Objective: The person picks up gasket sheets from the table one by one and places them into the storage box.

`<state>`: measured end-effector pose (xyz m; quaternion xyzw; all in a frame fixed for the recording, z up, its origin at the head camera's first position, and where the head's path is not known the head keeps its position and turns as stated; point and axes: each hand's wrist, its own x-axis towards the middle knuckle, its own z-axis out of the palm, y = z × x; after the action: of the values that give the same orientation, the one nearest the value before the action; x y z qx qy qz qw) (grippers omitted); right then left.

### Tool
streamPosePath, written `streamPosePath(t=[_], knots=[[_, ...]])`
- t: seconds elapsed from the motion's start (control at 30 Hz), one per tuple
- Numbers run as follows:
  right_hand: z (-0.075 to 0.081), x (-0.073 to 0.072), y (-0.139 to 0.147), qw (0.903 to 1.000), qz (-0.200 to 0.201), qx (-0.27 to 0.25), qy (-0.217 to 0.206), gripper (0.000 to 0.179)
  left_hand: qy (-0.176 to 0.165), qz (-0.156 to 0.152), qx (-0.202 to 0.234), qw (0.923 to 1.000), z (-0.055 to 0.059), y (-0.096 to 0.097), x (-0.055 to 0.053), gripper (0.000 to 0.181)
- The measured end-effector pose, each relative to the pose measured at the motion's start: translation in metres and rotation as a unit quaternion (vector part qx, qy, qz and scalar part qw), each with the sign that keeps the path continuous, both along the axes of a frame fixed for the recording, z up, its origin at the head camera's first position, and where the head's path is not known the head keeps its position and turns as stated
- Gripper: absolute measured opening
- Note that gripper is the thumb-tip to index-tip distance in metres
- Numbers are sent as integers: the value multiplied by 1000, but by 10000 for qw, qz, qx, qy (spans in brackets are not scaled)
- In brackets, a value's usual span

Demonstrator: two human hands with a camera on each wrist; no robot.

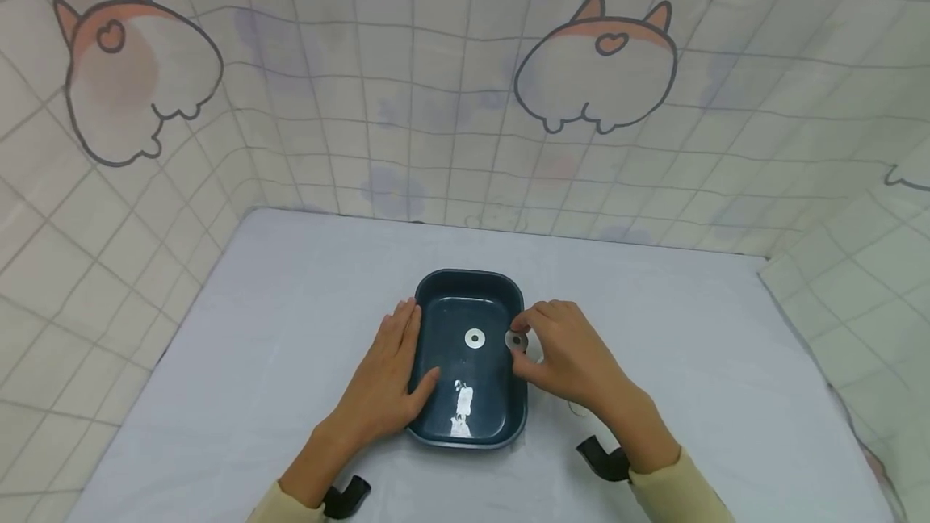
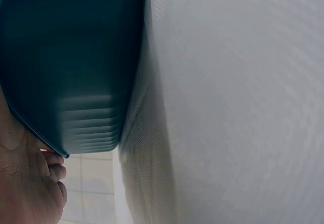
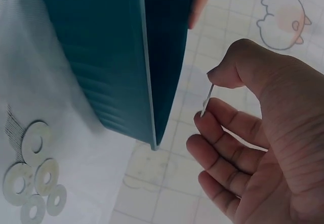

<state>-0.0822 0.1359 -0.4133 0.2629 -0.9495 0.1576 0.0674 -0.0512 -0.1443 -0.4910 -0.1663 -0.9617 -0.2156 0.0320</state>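
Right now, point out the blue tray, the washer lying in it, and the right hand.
Blue tray [image 1: 475,366]: head view, on its bare floor.
Washer [image 1: 468,339] in tray: head view, on the ring beside its hole.
Right hand [image 1: 568,353]: head view, on its back.

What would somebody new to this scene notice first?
Probably the dark blue, rounded rectangular tray on the white table, with a flat silver washer inside. The left hand rests on the tray's left rim; the right hand pinches another silver washer near its right rim. Orange-and-white cartoon animals on the pale gridded cloth backdrop stand out.
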Motion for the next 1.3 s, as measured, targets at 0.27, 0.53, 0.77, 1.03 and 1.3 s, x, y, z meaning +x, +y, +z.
streamPosePath(t=[0.27, 0.53, 0.77, 1.03, 1.3], knots=[[6, -9, -7, 9997, 224, 119, -47, 24, -15, -17, -30, 10000, -1, 0, -2, 94], [5, -13, -11, 9992, 367, 90, -150, 21, 8, -19, -77, 10000, 1, 0, -2, 94], [6, -15, -15, 9984, 503, 123, -215, 20, -78, -12, -76, 9999, 2, 0, -1, 94], [10, -18, -21, 9973, 638, 285, -215, 19, 15, -23, -56, 10000, -2, -1, -2, 95], [14, -21, -29, 9959, 746, 443, -264, 22, 2, -80, -79, 9999, -2, 0, -3, 95]])
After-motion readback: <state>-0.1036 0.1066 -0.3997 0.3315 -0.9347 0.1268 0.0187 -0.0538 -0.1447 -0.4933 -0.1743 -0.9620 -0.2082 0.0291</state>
